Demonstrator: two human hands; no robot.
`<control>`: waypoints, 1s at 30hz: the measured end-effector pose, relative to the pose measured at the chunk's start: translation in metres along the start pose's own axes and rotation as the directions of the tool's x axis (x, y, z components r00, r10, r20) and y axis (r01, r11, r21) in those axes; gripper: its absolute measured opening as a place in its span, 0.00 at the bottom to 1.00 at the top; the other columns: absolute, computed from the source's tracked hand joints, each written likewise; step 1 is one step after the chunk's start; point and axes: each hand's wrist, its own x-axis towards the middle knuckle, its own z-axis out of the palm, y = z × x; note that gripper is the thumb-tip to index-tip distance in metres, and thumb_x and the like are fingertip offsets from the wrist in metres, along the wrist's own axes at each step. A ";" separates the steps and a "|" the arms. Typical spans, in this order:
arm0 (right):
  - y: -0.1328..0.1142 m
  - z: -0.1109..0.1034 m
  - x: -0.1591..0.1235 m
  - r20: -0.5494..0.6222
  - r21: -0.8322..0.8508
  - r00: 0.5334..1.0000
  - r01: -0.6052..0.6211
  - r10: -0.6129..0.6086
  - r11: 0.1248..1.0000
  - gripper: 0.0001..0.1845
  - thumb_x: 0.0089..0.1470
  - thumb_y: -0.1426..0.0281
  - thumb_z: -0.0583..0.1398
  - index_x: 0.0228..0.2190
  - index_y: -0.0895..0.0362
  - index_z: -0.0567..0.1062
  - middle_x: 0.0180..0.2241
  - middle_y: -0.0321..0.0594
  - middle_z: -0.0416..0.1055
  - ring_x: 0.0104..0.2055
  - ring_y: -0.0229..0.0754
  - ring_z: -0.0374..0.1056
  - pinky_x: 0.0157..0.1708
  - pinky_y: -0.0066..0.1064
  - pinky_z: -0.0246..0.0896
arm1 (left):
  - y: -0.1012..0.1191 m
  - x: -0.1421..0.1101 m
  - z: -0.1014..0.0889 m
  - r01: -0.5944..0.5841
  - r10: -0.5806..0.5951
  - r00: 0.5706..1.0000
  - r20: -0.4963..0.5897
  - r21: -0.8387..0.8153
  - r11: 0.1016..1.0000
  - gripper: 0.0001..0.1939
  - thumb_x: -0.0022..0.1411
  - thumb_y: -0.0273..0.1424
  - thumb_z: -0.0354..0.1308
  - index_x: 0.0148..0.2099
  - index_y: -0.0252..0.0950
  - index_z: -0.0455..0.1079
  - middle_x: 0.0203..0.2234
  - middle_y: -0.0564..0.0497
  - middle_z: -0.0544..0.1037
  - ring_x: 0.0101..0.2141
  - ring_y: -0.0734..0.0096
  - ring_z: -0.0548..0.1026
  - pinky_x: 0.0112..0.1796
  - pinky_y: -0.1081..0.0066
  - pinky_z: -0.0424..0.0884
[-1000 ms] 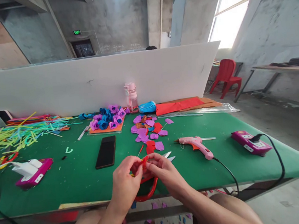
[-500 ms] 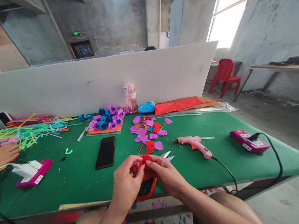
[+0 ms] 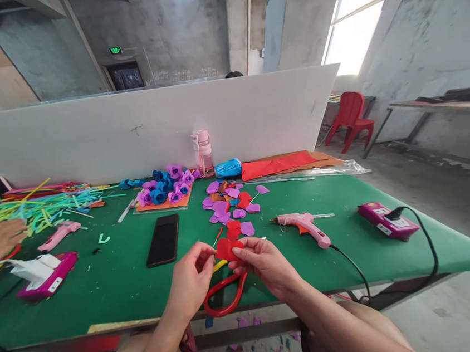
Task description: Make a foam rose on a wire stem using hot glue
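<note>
Above the front edge of the table, my right hand (image 3: 265, 265) pinches a red petal (image 3: 225, 249) of paper-like material between thumb and fingers. At the petal's left edge, the thumb and index finger of my left hand (image 3: 195, 272) are closed on its rim. Below both hands lie scissors with red handles (image 3: 209, 307); my right hand hides their blades. Part of a yellow piece (image 3: 219, 265) shows between my hands. Just beyond lie another red petal (image 3: 233, 230) and a purple petal (image 3: 247, 228).
A pink glue gun (image 3: 303, 225) lies to the right, its cord running to a magenta power strip (image 3: 386, 221). A black phone (image 3: 163, 240) is on the left. Farther back are finished purple and blue flowers (image 3: 164, 186) and scattered petals (image 3: 221, 206). Another person's hand (image 3: 0, 242) works at far left.
My hands have moved slightly apart, and the red petal now shows spread flat between them. The other person's hand shifted left, uncovering a second pink glue gun.
</note>
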 end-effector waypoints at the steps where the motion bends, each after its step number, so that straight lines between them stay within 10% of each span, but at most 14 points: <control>1: -0.003 -0.002 0.001 -0.023 -0.013 0.999 0.028 -0.028 1.000 0.17 0.36 0.62 0.69 0.26 0.61 0.73 0.22 0.38 0.74 0.23 0.35 0.71 0.25 0.24 0.66 | -0.001 -0.003 0.000 -0.063 0.058 0.997 0.042 0.146 0.987 0.06 0.57 0.31 0.50 0.35 0.36 0.66 0.31 0.51 0.72 0.33 0.70 0.69 0.36 0.70 0.65; 11: -0.039 -0.022 0.004 -0.233 -0.092 0.948 0.199 -0.216 0.976 0.16 0.36 0.62 0.68 0.24 0.60 0.74 0.22 0.36 0.73 0.22 0.33 0.67 0.24 0.23 0.63 | -0.004 -0.010 0.013 -0.271 0.110 0.957 0.268 0.696 0.665 0.28 0.47 0.20 0.48 0.52 0.40 0.63 0.42 0.45 0.70 0.44 0.59 0.67 0.43 0.62 0.61; 17: -0.055 -0.038 0.003 -0.282 -0.145 0.884 0.346 -0.374 0.927 0.13 0.35 0.63 0.68 0.22 0.59 0.73 0.20 0.32 0.69 0.17 0.28 0.57 0.17 0.21 0.55 | -0.009 -0.009 0.011 -0.068 -0.053 0.979 0.196 0.565 0.822 0.34 0.44 0.21 0.50 0.57 0.38 0.58 0.46 0.45 0.70 0.44 0.60 0.70 0.44 0.65 0.63; 24: -0.061 -0.042 0.002 -0.328 -0.115 0.862 0.370 -0.387 0.922 0.15 0.37 0.63 0.68 0.25 0.59 0.72 0.12 0.25 0.58 0.13 0.26 0.48 0.09 0.18 0.40 | -0.001 -0.012 -0.011 0.088 -0.080 0.990 0.113 -0.065 0.994 0.24 0.54 0.37 0.51 0.53 0.39 0.55 0.26 0.56 0.67 0.23 0.75 0.69 0.25 0.75 0.67; 30: -0.051 -0.029 0.008 -0.297 0.141 0.930 0.269 -0.218 0.953 0.15 0.31 0.68 0.71 0.21 0.60 0.72 0.15 0.29 0.65 0.17 0.27 0.60 0.18 0.17 0.61 | 0.003 -0.024 -0.002 -0.057 0.015 0.988 0.155 0.272 0.961 0.13 0.57 0.34 0.46 0.45 0.40 0.60 0.27 0.52 0.71 0.27 0.70 0.72 0.29 0.74 0.67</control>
